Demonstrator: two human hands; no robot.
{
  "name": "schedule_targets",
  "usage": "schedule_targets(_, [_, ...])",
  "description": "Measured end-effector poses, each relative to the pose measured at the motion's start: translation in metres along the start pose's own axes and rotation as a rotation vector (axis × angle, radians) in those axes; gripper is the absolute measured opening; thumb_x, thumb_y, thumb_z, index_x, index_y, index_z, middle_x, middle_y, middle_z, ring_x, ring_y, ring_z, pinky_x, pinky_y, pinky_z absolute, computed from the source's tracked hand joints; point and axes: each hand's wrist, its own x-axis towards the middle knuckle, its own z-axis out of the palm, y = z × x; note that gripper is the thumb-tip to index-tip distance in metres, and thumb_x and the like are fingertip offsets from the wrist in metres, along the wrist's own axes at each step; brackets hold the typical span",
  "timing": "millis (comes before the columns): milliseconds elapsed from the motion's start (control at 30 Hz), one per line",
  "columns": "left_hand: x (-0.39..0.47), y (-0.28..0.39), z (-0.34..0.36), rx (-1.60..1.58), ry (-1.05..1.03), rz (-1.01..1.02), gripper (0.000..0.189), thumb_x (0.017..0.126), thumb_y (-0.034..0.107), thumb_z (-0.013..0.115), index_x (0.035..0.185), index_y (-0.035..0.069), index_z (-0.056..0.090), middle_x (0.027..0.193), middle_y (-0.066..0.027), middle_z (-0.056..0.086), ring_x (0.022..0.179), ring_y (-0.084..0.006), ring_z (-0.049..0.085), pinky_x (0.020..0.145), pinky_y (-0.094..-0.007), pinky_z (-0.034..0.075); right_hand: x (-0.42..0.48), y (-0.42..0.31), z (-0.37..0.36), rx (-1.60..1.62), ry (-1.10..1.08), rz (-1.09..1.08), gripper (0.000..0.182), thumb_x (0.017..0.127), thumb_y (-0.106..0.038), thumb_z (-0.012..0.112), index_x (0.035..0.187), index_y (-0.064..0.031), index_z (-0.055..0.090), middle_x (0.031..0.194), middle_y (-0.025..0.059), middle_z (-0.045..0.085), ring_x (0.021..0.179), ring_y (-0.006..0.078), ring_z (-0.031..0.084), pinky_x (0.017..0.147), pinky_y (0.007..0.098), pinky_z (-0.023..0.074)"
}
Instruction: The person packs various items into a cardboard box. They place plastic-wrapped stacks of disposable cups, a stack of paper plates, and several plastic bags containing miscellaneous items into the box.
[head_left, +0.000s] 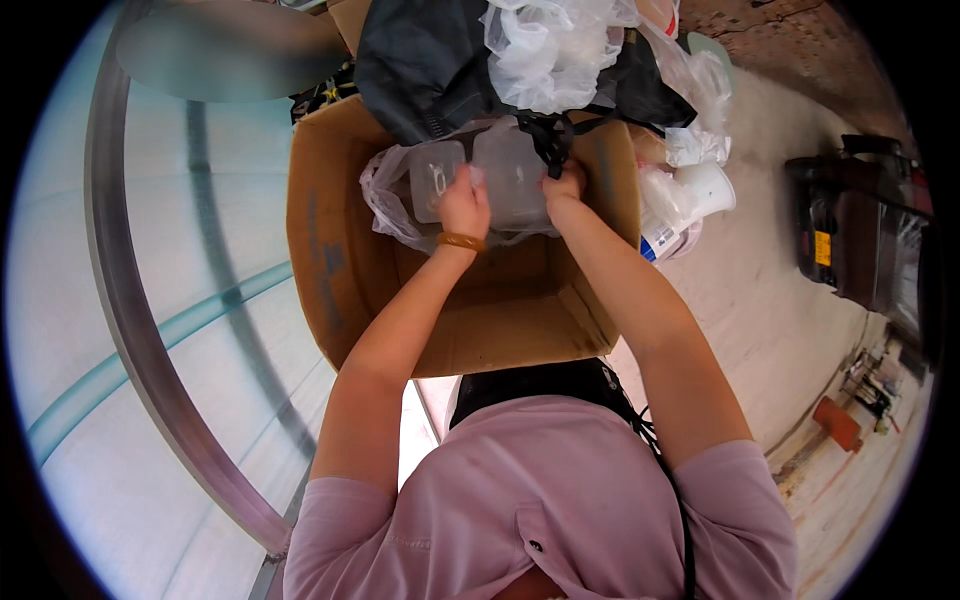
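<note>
A larger translucent plastic container (508, 180) lies in a thin clear plastic bag (386, 199) inside a cardboard box (480, 330). My left hand (465, 206), with an amber-coloured bangle at the wrist, grips its left side; the fingertips are blurred. On the opposite side my right hand (566, 187) holds the same container, its fingers partly hidden by a black strap (553, 150). Just left of my left hand is a smaller clear plastic container (435, 180), in the same bag.
Over the box's far edge lie a black bag (420, 67) and a crumpled white plastic bag (551, 52). A white plastic cup (709, 187) and wrappings lie beyond the right wall. At left runs a metal frame (112, 225); a dark suitcase-like case (862, 232) stands far right.
</note>
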Motion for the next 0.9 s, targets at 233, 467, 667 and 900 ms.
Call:
schedule_targets(233, [-0.020,-0.024,-0.010,0.032,-0.190,0.027,0.019,0.081,0.005,0.052,0.099,0.002,0.049,0.078,-0.0237,0.057,0.073,-0.0438,0.056,0.061,-0.0466,0.045,-0.023,-0.050,0.007,0.121,0.069,-0.262,0.027,0.079,-0.004,0.050,0.106,-0.0052,0.056,0.100,0.0122,0.061,0.092,0.0259,0.057,0.081,0.0321,0.0438])
schedule_targets(467, [-0.032,-0.027,-0.003,-0.758,-0.294,-0.548,0.027,0.077,-0.001,0.051,0.104,0.003,0.047,0.086,-0.0250,0.058,0.080,-0.0434,0.056,0.069,-0.0437,0.046,-0.053,-0.041,0.017,-0.560,0.151,-0.537,0.044,0.078,-0.015,0.061,0.119,-0.0041,0.051,0.126,0.0134,0.048,0.116,0.0334,0.041,0.097,0.0466,0.0325])
schedule_targets(667, [-0.037,-0.011,-0.015,-0.052,-0.377,-0.068,0.030,0.077,0.000,0.051,0.107,0.001,0.045,0.092,-0.0275,0.057,0.082,-0.0435,0.057,0.071,-0.0451,0.045,-0.068,-0.048,0.017,-0.648,-0.143,-0.565,0.073,0.081,-0.033,0.061,0.141,-0.0119,0.025,0.131,0.0166,0.044,0.121,0.0343,0.040,0.093,0.0531,0.0342])
schedule_targets(900, [-0.033,-0.007,-0.012,-0.383,-0.427,-0.392,0.028,0.082,-0.010,0.043,0.107,0.001,0.044,0.083,-0.0135,0.058,0.060,-0.0204,0.061,0.052,-0.0305,0.053,-0.050,-0.033,0.025,-0.568,-0.183,-0.615,0.077,0.079,-0.032,0.063,0.142,-0.0110,0.023,0.130,0.0173,0.046,0.123,0.0352,0.038,0.099,0.0540,0.0272])
